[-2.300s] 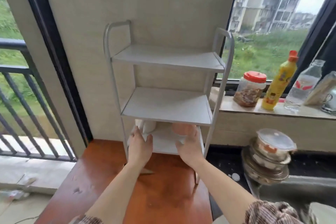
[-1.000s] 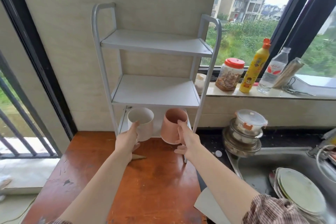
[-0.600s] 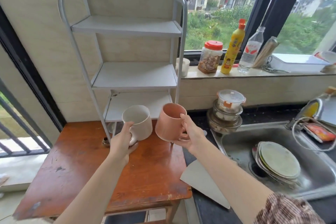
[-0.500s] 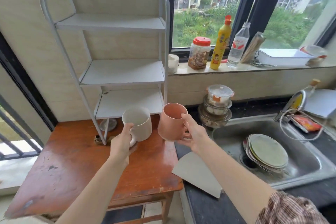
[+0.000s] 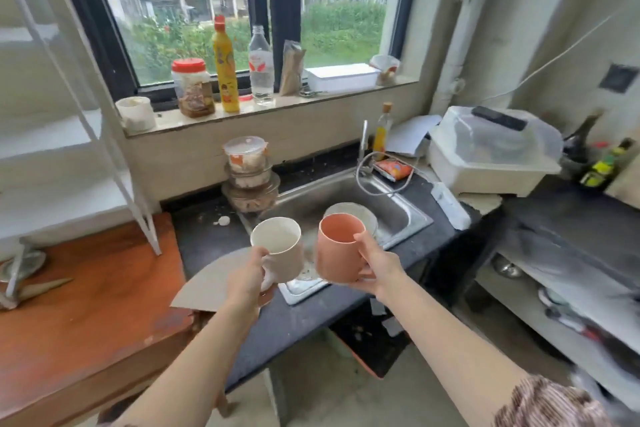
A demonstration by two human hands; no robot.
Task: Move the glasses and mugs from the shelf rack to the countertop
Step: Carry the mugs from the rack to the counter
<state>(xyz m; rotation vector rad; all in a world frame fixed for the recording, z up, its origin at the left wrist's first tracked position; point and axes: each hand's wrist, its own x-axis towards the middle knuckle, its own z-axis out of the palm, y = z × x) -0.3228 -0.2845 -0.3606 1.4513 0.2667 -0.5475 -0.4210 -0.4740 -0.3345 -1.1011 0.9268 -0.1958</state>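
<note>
My left hand (image 5: 250,279) grips a white mug (image 5: 278,246) by its handle, held in the air above the front edge of the sink. Beside it, my right hand (image 5: 377,265) holds a salmon-pink mug (image 5: 337,248) by its side, tilted slightly. Both mugs look empty and sit close together without touching. The white shelf rack (image 5: 79,135) stands at the far left on the wooden table (image 5: 86,308), its visible shelves bare. The dark countertop (image 5: 204,236) runs below and around the sink.
A steel sink (image 5: 384,204) holds dishes. Stacked lidded bowls (image 5: 247,173) stand at its left corner. A grey cardboard sheet (image 5: 211,282) lies on the counter. Jar, bottles and a box line the window sill (image 5: 277,104). A covered dish rack (image 5: 491,152) sits right.
Both hands lifted the mugs out of the rack's bottom shelf and carried them right. The view swung right, so the mugs are now over the sink and counter.
</note>
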